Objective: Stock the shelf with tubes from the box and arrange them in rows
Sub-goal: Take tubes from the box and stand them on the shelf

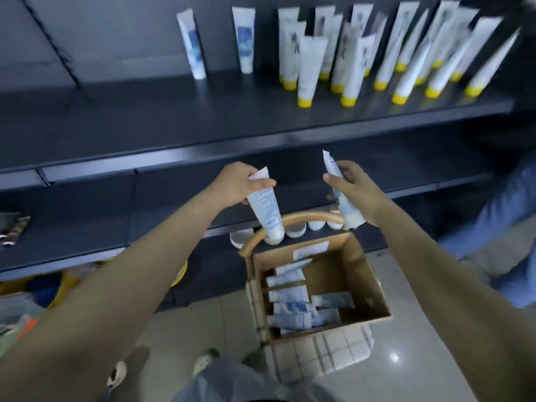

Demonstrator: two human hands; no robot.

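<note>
Left hand (239, 184) grips a white tube (265, 206) near its crimp, cap down. Right hand (355, 191) holds a second tube (346, 208) the same way, probably so both can stand on their caps beside the two blue-label tubes (245, 39) on the shelf (174, 123) above the hands. The cardboard box (365, 274) below the hands still contains tubes.

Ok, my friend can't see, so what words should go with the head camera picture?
The left hand holds a white tube and the right hand a second tube, both cap down, by a box of more tubes. Behind stands a dark shelf with yellow-capped tubes.
</note>
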